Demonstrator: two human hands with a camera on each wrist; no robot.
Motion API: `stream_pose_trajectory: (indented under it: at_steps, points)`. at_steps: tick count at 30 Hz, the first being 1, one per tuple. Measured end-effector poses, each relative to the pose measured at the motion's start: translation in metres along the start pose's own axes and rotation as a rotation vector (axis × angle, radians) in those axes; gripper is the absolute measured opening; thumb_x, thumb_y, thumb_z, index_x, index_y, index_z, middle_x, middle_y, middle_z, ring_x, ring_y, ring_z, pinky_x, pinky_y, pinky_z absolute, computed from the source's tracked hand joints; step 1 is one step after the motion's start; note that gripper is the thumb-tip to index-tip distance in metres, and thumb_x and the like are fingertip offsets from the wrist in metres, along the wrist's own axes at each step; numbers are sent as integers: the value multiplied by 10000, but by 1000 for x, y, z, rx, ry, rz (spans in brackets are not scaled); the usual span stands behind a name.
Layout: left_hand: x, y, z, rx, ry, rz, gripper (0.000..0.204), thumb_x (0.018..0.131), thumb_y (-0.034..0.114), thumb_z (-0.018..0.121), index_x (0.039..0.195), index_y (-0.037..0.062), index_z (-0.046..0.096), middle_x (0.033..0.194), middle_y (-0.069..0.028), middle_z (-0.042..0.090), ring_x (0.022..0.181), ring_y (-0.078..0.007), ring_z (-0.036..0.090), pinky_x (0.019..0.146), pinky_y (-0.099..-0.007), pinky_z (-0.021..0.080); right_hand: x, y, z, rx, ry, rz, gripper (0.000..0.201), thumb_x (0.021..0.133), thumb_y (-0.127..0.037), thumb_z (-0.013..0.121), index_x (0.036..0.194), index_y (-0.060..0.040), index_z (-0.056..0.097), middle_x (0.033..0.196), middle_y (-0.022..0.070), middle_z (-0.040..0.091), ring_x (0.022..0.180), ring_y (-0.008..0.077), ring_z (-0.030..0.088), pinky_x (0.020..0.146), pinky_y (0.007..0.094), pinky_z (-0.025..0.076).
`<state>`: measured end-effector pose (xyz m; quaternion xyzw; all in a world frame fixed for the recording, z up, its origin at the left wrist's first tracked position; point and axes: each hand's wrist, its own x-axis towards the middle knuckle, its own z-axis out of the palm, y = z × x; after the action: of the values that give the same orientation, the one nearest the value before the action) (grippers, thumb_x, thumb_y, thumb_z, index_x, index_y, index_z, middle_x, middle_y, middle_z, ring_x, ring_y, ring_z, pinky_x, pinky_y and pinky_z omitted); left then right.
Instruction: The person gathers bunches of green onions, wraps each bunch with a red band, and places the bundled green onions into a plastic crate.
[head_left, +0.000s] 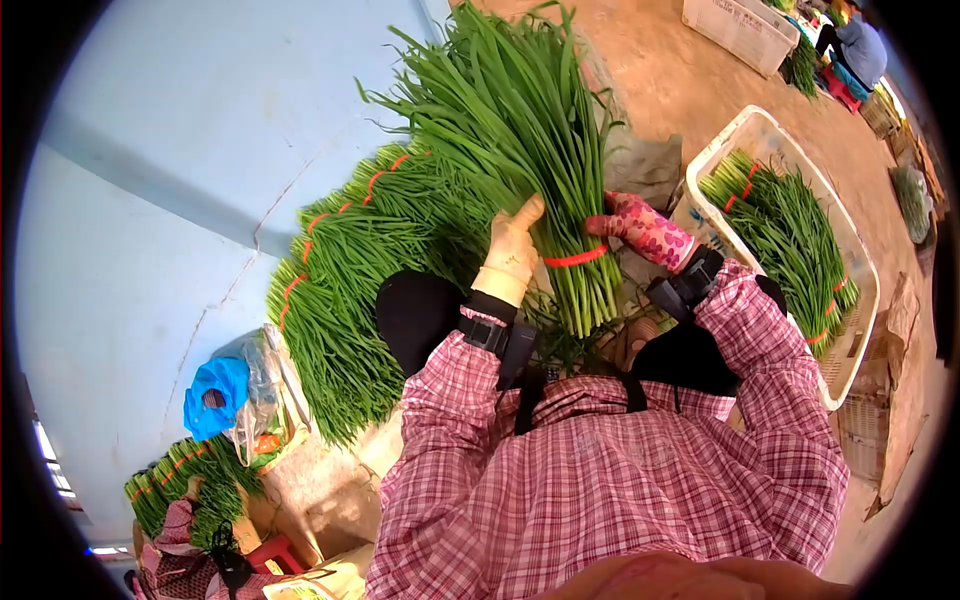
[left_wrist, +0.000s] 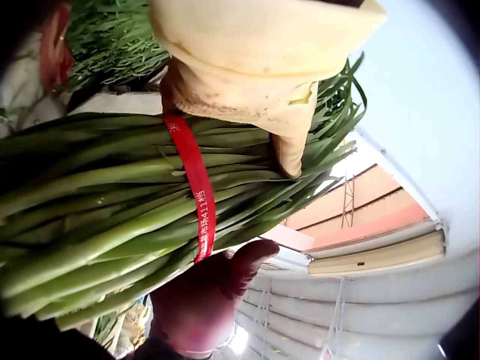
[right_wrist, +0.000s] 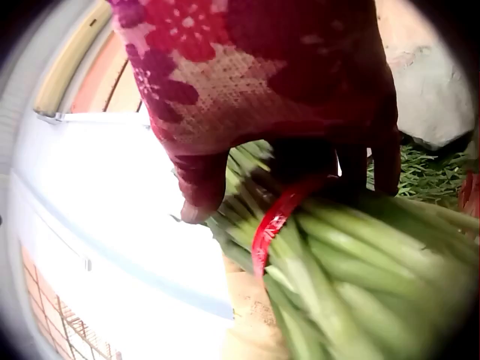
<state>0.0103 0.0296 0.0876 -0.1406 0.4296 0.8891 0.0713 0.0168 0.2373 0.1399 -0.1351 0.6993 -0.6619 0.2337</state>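
A large bunch of garlic chives [head_left: 520,130] stands upright before me, leaves at the top and pale cut stems below. A printed red band [left_wrist: 196,184] wraps it near the stems. My left hand [head_left: 512,248], in a cream glove, grips the bunch from the left just above the band, thumb laid across the front and the other fingers hidden behind. On the opposite side my right hand [head_left: 645,230], in a pink flowered glove, holds the bunch beside the band. Its thumb and fingers straddle the stems in the right wrist view [right_wrist: 277,97].
Banded chive bunches [head_left: 360,260] are piled along the blue wall at left. A white crate [head_left: 868,290] at right holds more banded chives. Behind the pile lie a blue bag [head_left: 214,398] and clear plastic. Other people sit at the lower left and far upper right.
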Motion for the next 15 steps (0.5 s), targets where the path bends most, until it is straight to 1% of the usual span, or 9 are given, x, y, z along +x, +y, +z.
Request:
stream_pose_trajectory:
  at_steps: [3, 4, 7, 8, 10, 11, 13, 14, 15]
  points:
    - [15, -21, -18, 61, -116, 135, 448, 899, 136, 707, 1285, 40, 501, 1180, -77, 616, 1043, -244, 607, 898, -429, 538, 13, 22, 0, 123, 49, -50, 509, 891, -193, 730, 1306, 39, 551, 1196, 88, 658, 1083, 153, 594, 965, 299, 457]
    - [24, -25, -25, -29, -147, 70, 353, 953, 141, 604, 1278, 45, 507, 1164, -69, 617, 1048, -233, 595, 926, -394, 513, 14, 23, 2, 149, 57, -109, 463, 894, -219, 705, 1263, 29, 575, 1134, 56, 668, 1009, 149, 608, 893, 291, 471]
    - [5, -19, -12, 44, -78, 217, 359, 840, 31, 723, 1183, 14, 617, 1096, -66, 660, 989, -202, 604, 920, -355, 468, 23, 28, 7, 414, 76, -143, 484, 883, -237, 724, 1255, 37, 579, 1133, 73, 674, 1001, 165, 624, 892, 295, 483]
    - [17, -20, -28, 55, -127, 108, 349, 839, 34, 721, 1174, 19, 624, 1100, -61, 658, 991, -194, 596, 924, -350, 454, 22, 29, -1, 338, 93, -84, 471, 881, -229, 735, 1242, 36, 591, 1125, 83, 683, 1005, 161, 634, 908, 297, 492]
    - [32, -26, -31, 110, -166, 71, 320, 840, 37, 710, 1152, 31, 640, 1094, -46, 658, 985, -182, 588, 916, -336, 443, 29, 36, -16, 290, 91, -7, 438, 877, -224, 749, 1202, 39, 619, 1094, 91, 697, 992, 153, 651, 911, 294, 507]
    - [30, -17, -11, 159, -171, 169, 303, 841, 37, 702, 1139, 40, 649, 1083, -37, 660, 977, -178, 588, 905, -328, 446, 37, 37, -21, 303, 76, -16, 420, 874, -226, 753, 1174, 43, 635, 1071, 89, 703, 976, 149, 657, 898, 291, 514]
    - [29, -5, 2, 174, -164, 123, 285, 836, 36, 699, 1118, 38, 656, 1058, -34, 668, 965, -176, 588, 885, -315, 452, 44, 35, -14, 363, 149, -69, 410, 867, -230, 763, 1147, 47, 649, 1063, 92, 705, 962, 157, 666, 880, 296, 523]
    - [42, -8, -1, 149, -146, 89, 300, 994, 171, 510, 1246, 31, 591, 1014, -62, 674, 816, -164, 601, 730, -288, 480, 43, 32, -13, 367, 192, -80, 409, 869, -231, 762, 1147, 47, 650, 1062, 92, 705, 956, 160, 669, 877, 298, 525]
    - [42, -2, 0, 243, -208, 69, 306, 993, 179, 512, 1251, 32, 585, 949, -53, 660, 737, -158, 573, 666, -292, 464, 39, 26, -11, 370, 235, -95, 408, 871, -233, 761, 1146, 48, 650, 1062, 92, 705, 950, 163, 671, 874, 300, 527]
